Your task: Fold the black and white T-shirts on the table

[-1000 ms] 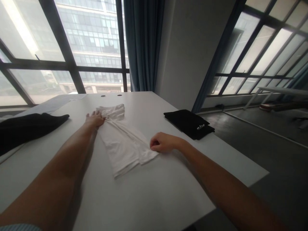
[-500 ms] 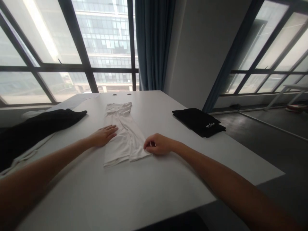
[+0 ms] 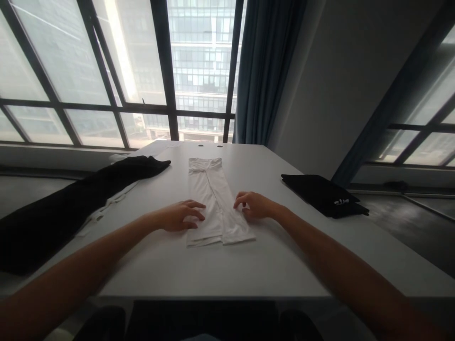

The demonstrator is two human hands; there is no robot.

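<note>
A pair of white pants lies fairly flat on the white table, its gathered waistband at the far end and its two leg hems towards me. My left hand rests on the left edge of the pants, open, with its fingers apart. At the right edge of the same garment is my right hand. Its fingers are bent and spread, touching the fabric, and nothing shows gripped between them.
A folded black garment with white lettering lies on the right of the white table. Along the left side, a long black garment overlaps some white cloth. Windows and a blue curtain stand beyond.
My view has turned left. The pants lie straighter and smoother. My left hand has come nearer along the left edge, and my right hand has moved up the right edge, its fingers looser.
</note>
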